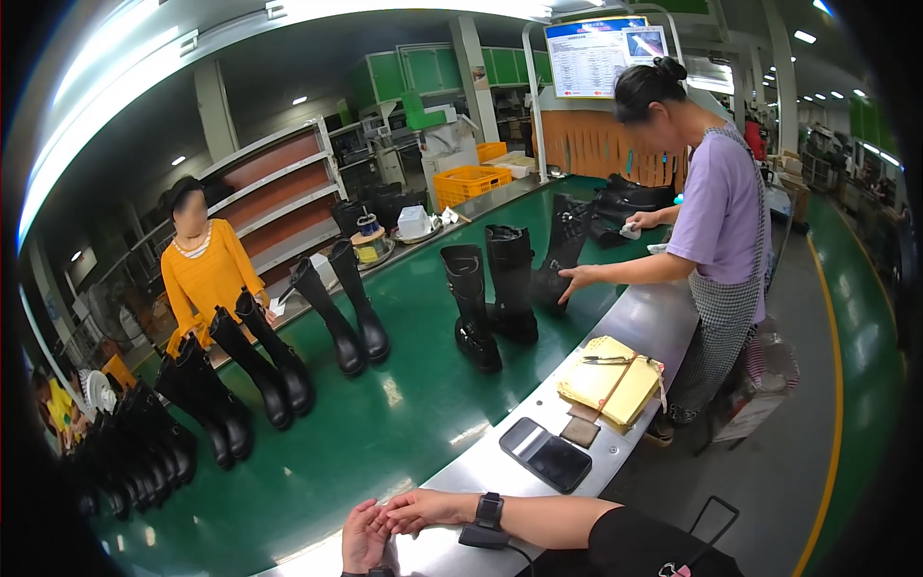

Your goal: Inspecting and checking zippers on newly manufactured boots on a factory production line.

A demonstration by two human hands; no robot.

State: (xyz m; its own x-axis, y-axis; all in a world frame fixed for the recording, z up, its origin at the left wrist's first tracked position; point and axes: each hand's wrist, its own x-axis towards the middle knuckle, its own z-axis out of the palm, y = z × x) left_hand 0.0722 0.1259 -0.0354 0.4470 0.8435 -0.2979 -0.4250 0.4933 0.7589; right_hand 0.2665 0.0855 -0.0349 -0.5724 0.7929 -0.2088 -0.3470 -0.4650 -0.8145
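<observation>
At the metal edge of the table, my left hand point(363, 539) and my right hand point(421, 511) meet, fingertips touching. Both have curled fingers pressed together; whether anything small lies between them I cannot make out. A black band with a dark square device point(489, 511) circles my right wrist, and a cabled black box point(484, 537) sits just below it. Nearest to my right hand lies a black smartphone point(545, 455). Beyond it are a stack of yellow paper cards point(610, 382) with a pen point(608, 360) on top and small brown swatches point(581, 431).
Pairs of tall black boots point(471, 308) stand along the green table point(413, 423). At the right, a person in a purple shirt point(721, 192) touches a black boot point(561, 255) and holds a white cloth. Another person in orange point(207, 260) stands across the table. Yellow crates point(471, 185) are behind.
</observation>
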